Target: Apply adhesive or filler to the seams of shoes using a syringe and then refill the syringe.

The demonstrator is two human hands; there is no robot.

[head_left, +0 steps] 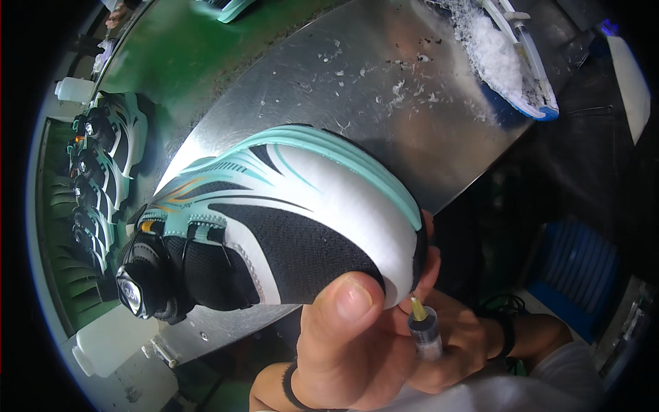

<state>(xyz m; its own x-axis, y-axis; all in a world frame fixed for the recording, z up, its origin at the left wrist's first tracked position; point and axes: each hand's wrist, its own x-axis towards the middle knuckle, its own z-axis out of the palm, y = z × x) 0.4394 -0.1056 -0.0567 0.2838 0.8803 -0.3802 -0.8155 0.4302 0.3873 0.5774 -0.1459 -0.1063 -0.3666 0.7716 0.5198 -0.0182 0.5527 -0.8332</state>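
A sports shoe (pixel 295 240) in black, white and mint green lies tilted across the middle of the view, its round dial and lacing toward the left and its toe toward me. My left hand (pixel 350 343) is closed around the toe end, with the thumb pressed on the black mesh and fingertips showing beyond the sole. Close beside it, my right hand (pixel 456 347) grips a small clear syringe (pixel 425 333) with a yellowish tip. That tip points up at the toe's edge; whether it touches cannot be made out.
Under the shoe is a metal tabletop (pixel 274 82) strewn with white scraps. A tray with white fluff (pixel 494 62) sits at upper right. Several similar shoes (pixel 103 172) line the left, near a translucent bottle (pixel 113 343). Another person's hand (pixel 117 15) shows far left; a blue crate (pixel 573 275) stands right.
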